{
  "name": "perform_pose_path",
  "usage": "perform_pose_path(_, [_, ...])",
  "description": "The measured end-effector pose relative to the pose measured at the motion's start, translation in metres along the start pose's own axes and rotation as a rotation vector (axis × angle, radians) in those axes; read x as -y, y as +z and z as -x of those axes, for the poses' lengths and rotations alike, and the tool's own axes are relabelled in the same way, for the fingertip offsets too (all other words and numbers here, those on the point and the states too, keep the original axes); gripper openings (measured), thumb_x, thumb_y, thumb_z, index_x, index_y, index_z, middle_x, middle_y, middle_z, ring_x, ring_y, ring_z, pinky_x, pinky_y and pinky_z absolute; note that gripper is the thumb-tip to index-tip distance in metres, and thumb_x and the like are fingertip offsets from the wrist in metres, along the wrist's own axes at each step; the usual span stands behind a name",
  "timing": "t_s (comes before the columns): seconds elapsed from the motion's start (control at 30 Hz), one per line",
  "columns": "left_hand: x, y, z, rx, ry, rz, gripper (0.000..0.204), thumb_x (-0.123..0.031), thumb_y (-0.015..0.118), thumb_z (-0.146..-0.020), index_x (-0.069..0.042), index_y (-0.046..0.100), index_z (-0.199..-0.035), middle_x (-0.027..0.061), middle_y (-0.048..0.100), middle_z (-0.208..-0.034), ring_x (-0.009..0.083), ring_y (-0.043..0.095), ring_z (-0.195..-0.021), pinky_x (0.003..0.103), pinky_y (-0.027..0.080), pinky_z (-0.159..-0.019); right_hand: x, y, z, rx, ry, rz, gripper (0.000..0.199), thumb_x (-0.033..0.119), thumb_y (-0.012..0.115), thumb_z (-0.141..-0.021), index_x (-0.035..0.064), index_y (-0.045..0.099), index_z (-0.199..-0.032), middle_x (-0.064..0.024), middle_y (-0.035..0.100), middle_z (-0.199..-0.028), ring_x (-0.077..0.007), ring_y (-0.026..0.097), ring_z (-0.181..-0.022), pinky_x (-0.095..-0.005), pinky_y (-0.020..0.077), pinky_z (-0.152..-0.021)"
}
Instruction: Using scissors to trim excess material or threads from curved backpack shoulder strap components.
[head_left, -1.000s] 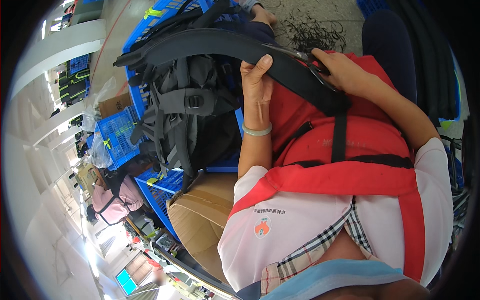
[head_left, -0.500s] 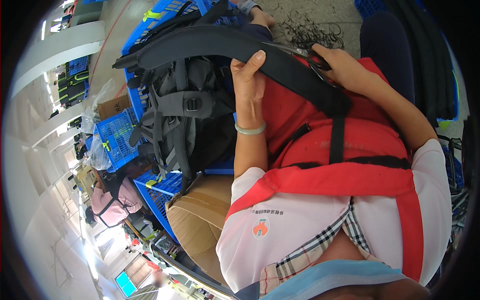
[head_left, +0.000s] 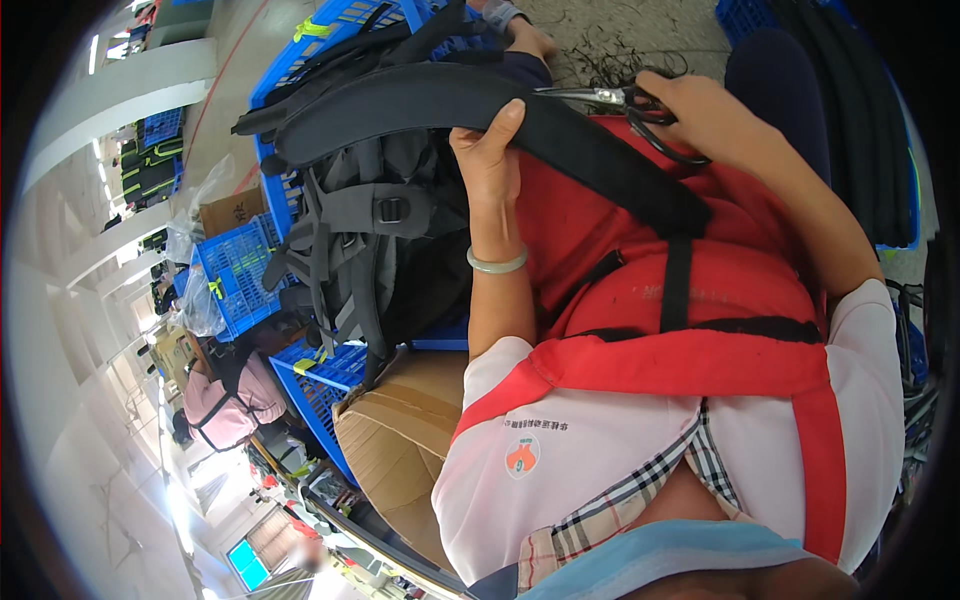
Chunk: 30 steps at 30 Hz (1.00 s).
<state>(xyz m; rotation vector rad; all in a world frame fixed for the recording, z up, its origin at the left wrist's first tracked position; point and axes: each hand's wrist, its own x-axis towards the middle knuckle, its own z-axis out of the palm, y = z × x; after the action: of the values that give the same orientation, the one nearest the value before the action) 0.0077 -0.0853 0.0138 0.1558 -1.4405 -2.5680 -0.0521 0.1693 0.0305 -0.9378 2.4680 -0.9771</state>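
Observation:
A long black padded shoulder strap stretches across my lap, over a red apron. My left hand is closed on its middle, thumb on top and the other fingers hidden beneath. My right hand holds a pair of scissors by its black handles. The metal blades point left along the strap's far edge, close to my left thumb. Whether the blades touch the strap, I cannot tell. The strap's right end rests on the apron, near a narrow black webbing band.
Grey and black backpack parts fill a blue plastic crate on my left. A cardboard box stands nearer. Dark thread scraps litter the floor ahead. More black padded pieces are stacked at right. A person in pink sits farther left.
My right hand has shifted slightly right and the scissors have turned, so their blades and handles show more beyond the strap's far edge. The strap and left hand have moved slightly nearer.

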Motion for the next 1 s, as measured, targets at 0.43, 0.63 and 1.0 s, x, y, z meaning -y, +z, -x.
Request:
perform_pose_path(0.43, [0.008, 0.021, 0.021, -0.067, -0.062, 0.054, 0.019, 0.001, 0.072, -0.079, -0.003, 0.066, -0.096, 0.0030, 0.067, -0.091, 0.0123, 0.062, -0.081, 0.026, 0.050, -0.079, 0.026, 0.019, 0.028, -0.022, 0.051, -0.163, 0.063, 0.053, 0.069, -0.078, -0.0031, 0.048, -0.097, -0.0242, 0.055, -0.068, -0.0436, 0.057, -0.070, -0.0460, 0.0423, -0.062])
perform_pose_path(0.63, [0.006, 0.019, 0.022, -0.016, -0.089, 0.090, 0.017, 0.001, 0.071, -0.080, -0.005, 0.066, -0.096, 0.0026, 0.067, -0.091, 0.0118, 0.062, -0.081, 0.026, 0.050, -0.079, 0.029, 0.021, 0.024, 0.004, 0.056, -0.218, 0.061, 0.050, 0.072, -0.076, -0.0030, 0.048, -0.096, -0.0236, 0.054, -0.067, -0.0432, 0.057, -0.069, -0.0445, 0.0425, -0.060])
perform_pose_path(1.0, [0.008, 0.021, 0.026, -0.016, -0.051, 0.085, 0.019, 0.004, 0.070, -0.080, -0.005, 0.066, -0.096, 0.0029, 0.067, -0.093, 0.0119, 0.063, -0.083, 0.026, 0.050, -0.081, 0.028, 0.026, 0.021, -0.080, 0.024, -0.218, 0.057, 0.049, 0.073, -0.076, -0.0023, 0.051, -0.089, -0.0232, 0.054, -0.066, -0.0442, 0.056, -0.067, -0.0449, 0.0421, -0.058])
